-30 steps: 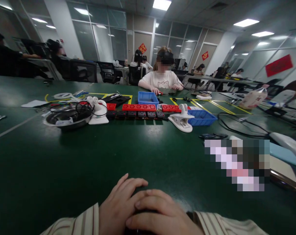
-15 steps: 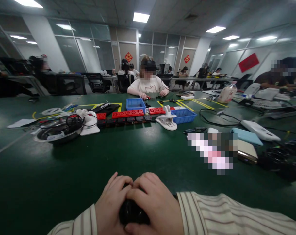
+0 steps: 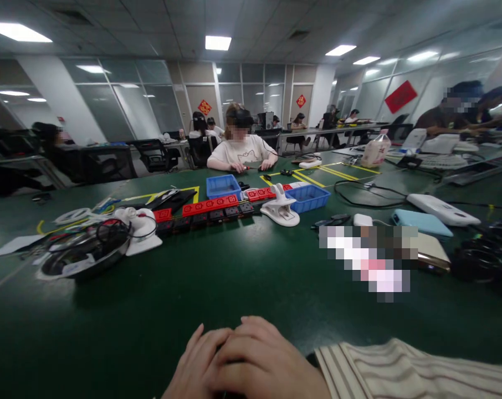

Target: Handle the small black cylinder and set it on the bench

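At the bottom of the head view, my left hand [image 3: 194, 359] and my right hand [image 3: 264, 361] are pressed together just above the near part of the green table [image 3: 218, 288]. My right fingers lie over the left ones, and both hands curl around a black, glossy, rounded object. Only a dark sliver of it shows below my fingers now, so its kind cannot be told. A striped sleeve [image 3: 371, 360] covers my right forearm.
Ahead lie a metal bowl [image 3: 85, 266] with cables, red socket strips [image 3: 209, 205], a white clip stand [image 3: 281, 208] and blue trays [image 3: 309, 198]. To the right are a light-blue case [image 3: 421, 221] and a white device [image 3: 442, 209]. A person [image 3: 242, 149] sits opposite.
The view has tilted up and turned slightly, so my hands sit lower in it. My right fingers have moved further over the left hand, covering most of the black object.
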Tool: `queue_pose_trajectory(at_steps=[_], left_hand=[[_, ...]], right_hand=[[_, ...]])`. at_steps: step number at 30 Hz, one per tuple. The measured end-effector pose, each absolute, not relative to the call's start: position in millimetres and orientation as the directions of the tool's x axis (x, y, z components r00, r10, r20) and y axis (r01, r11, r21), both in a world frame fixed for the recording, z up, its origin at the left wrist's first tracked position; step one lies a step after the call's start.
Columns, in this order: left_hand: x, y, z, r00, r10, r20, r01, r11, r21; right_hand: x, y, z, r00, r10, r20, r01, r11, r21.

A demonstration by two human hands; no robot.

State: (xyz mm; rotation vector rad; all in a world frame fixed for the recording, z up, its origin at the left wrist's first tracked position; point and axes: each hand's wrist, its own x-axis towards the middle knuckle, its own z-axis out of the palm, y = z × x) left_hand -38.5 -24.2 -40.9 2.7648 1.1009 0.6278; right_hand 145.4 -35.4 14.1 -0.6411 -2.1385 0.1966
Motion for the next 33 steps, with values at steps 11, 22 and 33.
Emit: queue_pose_trajectory(at_steps=[11,22,33], left_hand=[[-27,-35,-14,0.585,0.755,0.297,0.689,-0.656,0.309],[-28,-38,-7,0.614,0.747,0.255,0.644,-0.66,0.387],[-28,-41,-11,0.576,0.742,0.343,0.588,-0.668,0.456]], right_hand=[[139,-44,12,-0.344,0.73,0.59,0.543,0.668,-0.509],[151,-37,18,-0.717,0.298,0.63,0.201,0.954,-0.223],[146,-45,26,-0.545,0.508,0.666,0.277,0.86,-0.429]])
